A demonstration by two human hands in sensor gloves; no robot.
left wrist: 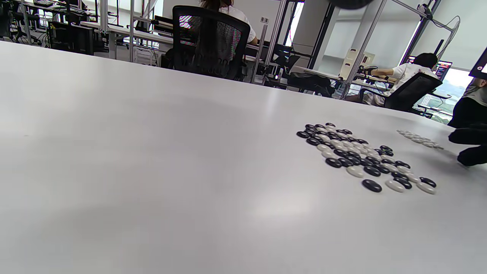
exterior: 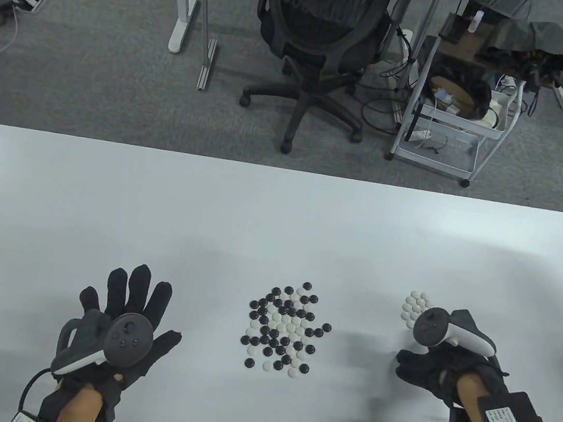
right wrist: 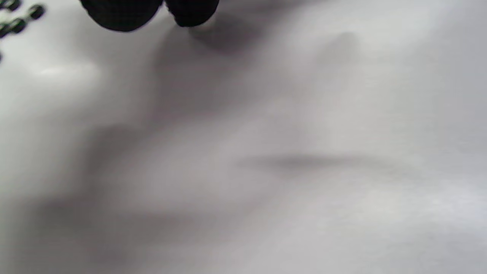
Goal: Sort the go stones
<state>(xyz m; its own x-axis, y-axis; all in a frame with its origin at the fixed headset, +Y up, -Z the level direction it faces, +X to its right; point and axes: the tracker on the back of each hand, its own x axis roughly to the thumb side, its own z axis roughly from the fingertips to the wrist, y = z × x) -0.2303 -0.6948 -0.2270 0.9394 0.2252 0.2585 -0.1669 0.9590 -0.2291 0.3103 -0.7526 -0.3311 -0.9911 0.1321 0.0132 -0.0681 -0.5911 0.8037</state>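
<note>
Two hands on white counter [exterior: 105, 197]: mixed stones [exterior: 284, 326] between them, nearer right hand [exterior: 441, 359], curled, grip unclear, beside white pile [exterior: 415, 305]; left hand [exterior: 123, 314] spread flat, released.

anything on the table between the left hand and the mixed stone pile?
Nothing: bare white table between the left hand and the mixed stone pile, per the table view.

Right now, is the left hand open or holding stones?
Open. In the table view the left hand lies flat on the table, fingers spread, apart from the mixed pile.
</note>
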